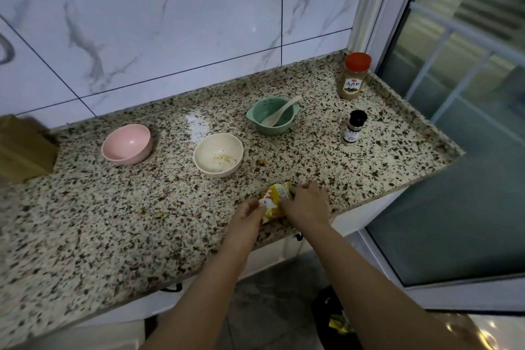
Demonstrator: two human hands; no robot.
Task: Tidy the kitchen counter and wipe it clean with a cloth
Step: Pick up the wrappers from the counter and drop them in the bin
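A crumpled yellow snack wrapper [275,199] lies near the front edge of the speckled granite counter [113,216]. My left hand [247,214] pinches its left end and my right hand [305,203] grips its right side. Behind them stand a cream bowl [218,154] with food residue, a pink bowl [126,144] and a green bowl [272,114] holding a white spoon [281,112]. Crumbs [260,162] lie beside the cream bowl. No cloth is in view.
A red-capped spice jar [354,76] and a small black-capped shaker [355,127] stand at the right end. A brown block [24,148] sits at the far left. A dark bin [331,315] is on the floor below. A glass door [454,150] borders the counter's right.
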